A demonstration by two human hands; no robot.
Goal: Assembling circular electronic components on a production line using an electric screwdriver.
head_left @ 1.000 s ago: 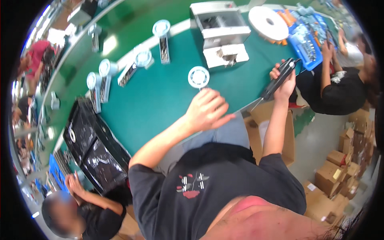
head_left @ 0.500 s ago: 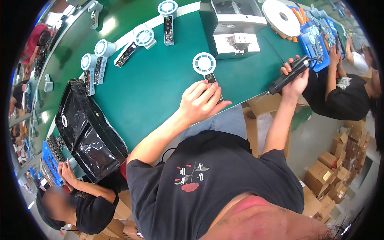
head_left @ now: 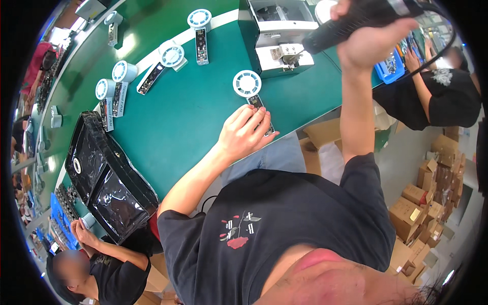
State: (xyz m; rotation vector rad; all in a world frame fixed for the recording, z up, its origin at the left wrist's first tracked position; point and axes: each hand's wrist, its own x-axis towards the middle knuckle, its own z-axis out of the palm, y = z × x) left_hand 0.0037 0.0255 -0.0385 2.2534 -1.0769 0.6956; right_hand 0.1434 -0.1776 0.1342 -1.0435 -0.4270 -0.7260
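Gripping a pale-blue, round-headed plastic fan [head_left: 247,84] with my left hand [head_left: 243,131], seemingly for steadiness, I hold a black cylindrical screwdriver [head_left: 345,29] at one o'clock in my right hand [head_left: 363,50].

place: factory assembly floor | signs: long green bench [head_left: 178,127], open-cased fans [head_left: 247,84], stacked cartons [head_left: 405,215], co-workers [head_left: 122,277]

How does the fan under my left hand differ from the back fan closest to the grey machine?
The front fan is under your left hand; the back fan is untouched. The front fan's handle slants rightward, partly covered; the back fan's runs nearly straight down the picture, uncovered. Both have round, pale, slotted heads and exposed circuitry.
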